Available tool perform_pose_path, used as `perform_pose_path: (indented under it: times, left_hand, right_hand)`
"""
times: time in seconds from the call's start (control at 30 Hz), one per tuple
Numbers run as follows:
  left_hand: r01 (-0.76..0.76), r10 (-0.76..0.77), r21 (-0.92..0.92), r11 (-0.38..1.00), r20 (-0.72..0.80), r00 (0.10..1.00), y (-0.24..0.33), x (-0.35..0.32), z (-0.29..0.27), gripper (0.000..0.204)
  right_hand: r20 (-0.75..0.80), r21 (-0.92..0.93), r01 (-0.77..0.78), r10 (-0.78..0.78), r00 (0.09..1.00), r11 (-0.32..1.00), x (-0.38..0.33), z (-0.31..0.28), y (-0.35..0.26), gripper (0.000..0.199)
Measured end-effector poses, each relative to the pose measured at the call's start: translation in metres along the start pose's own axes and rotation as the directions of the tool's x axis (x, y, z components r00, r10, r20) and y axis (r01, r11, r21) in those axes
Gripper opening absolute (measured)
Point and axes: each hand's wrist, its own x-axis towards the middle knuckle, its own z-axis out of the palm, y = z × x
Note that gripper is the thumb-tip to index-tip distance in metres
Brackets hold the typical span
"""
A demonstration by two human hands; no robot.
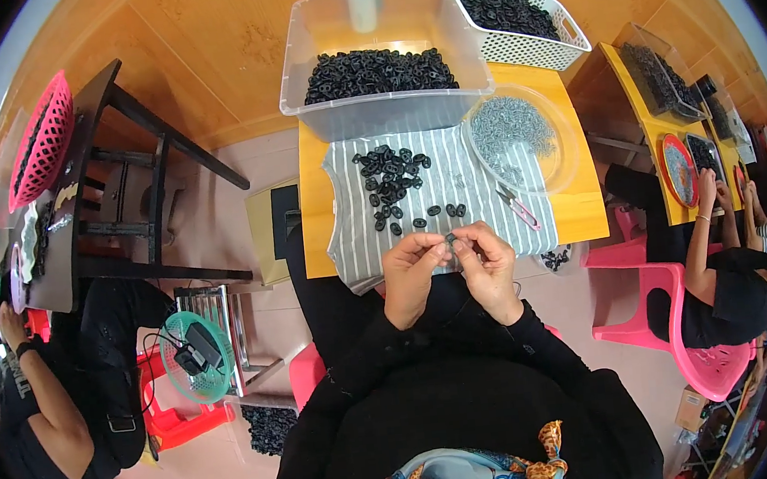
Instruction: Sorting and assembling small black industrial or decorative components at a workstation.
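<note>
Left hand (411, 276) and right hand (490, 271) pinch one small dark part (451, 238) together, at centre of the frame.
Above it, loose black pieces (388, 167) lie on a striped cloth (359, 253).

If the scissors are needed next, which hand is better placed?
Probably the right hand: it is nearer the pink-handled scissors, which lie on its side of the striped cloth. The left hand is farther away; both pinch a small dark piece.

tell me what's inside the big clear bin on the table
The clear bin holds a heap of small black parts; anything buried beneath the visible layer cannot be seen.
</note>
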Motion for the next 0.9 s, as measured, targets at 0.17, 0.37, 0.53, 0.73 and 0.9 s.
perform_pose_path:
  times: [0.17,0.37,0.53,0.73,0.9]
  left_hand:
    - [-0.011,0.011,-0.005,1.000,0.004,1.000,0.001,-0.002,0.003,0.011]
    - [-0.037,0.037,0.003,0.999,-0.015,0.999,-0.001,-0.003,0.003,0.012]
    - [-0.047,0.048,0.020,0.999,-0.018,0.999,-0.001,-0.004,0.004,0.017]
    - [-0.016,0.013,-0.049,0.999,-0.056,0.998,-0.003,-0.002,0.007,0.026]
    - [0.032,-0.030,0.056,0.998,-0.024,0.999,-0.009,-0.005,-0.003,0.021]
  right_hand:
    - [0.020,-0.047,0.012,-0.011,1.000,0.999,0.000,-0.001,-0.004,0.012]
    - [0.028,-0.062,0.066,-0.065,0.997,0.996,0.001,0.000,-0.005,0.011]
    - [0.027,-0.043,0.061,-0.060,0.998,0.997,0.001,0.002,-0.004,0.014]
    - [-0.035,0.277,-0.212,0.231,0.972,0.937,-0.005,0.003,0.008,0.013]
    - [0.040,0.407,-0.322,0.336,0.941,0.855,-0.010,0.006,0.021,0.011]
